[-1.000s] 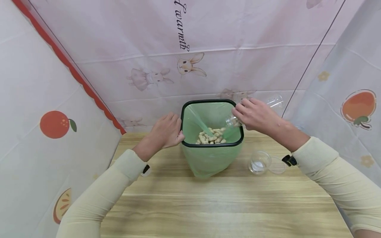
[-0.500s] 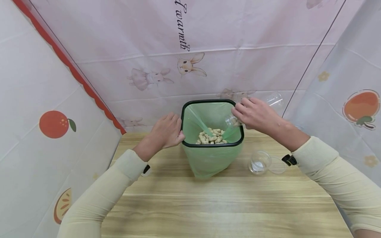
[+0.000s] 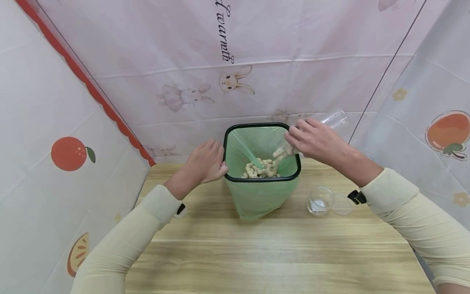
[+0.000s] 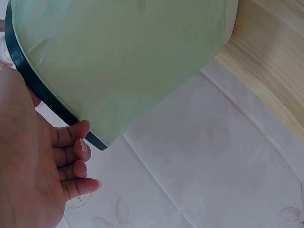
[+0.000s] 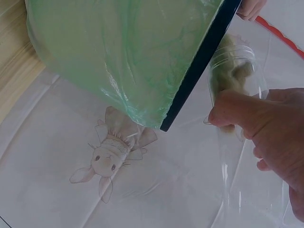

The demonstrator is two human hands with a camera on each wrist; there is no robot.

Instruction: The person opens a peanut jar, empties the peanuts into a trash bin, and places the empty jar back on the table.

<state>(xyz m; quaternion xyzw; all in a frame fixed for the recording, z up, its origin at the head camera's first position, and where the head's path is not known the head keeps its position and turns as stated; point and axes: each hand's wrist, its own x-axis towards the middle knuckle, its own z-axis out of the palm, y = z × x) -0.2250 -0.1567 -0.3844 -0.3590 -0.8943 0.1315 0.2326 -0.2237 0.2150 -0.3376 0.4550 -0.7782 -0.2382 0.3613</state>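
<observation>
A trash bin (image 3: pixel 257 198) with a black rim and green liner stands at the table's back, with a heap of peanuts (image 3: pixel 251 171) inside. My left hand (image 3: pixel 205 161) grips the bin's left rim; in the left wrist view its fingers (image 4: pixel 71 135) curl at the black rim (image 4: pixel 52 102). Over the right rim, my right hand (image 3: pixel 313 141) holds a clear plastic jar (image 3: pixel 335 118) tilted, mouth down toward the bin. Peanuts spill from its mouth, blurred. In the right wrist view the thumb and fingers wrap the jar (image 5: pixel 232 185) near its mouth; the palm side is hidden.
Right of the bin, an uncovered clear jar (image 3: pixel 320 201) stands on the wooden table (image 3: pixel 271 253), beside a round clear lid (image 3: pixel 342 205). Printed cloth walls (image 3: pixel 191 36) close in the back and both sides.
My right hand has tipped the jar further, its base rising. Peanuts that sat in the jar's neck now slide out into the bin. My left hand keeps its place on the rim.
</observation>
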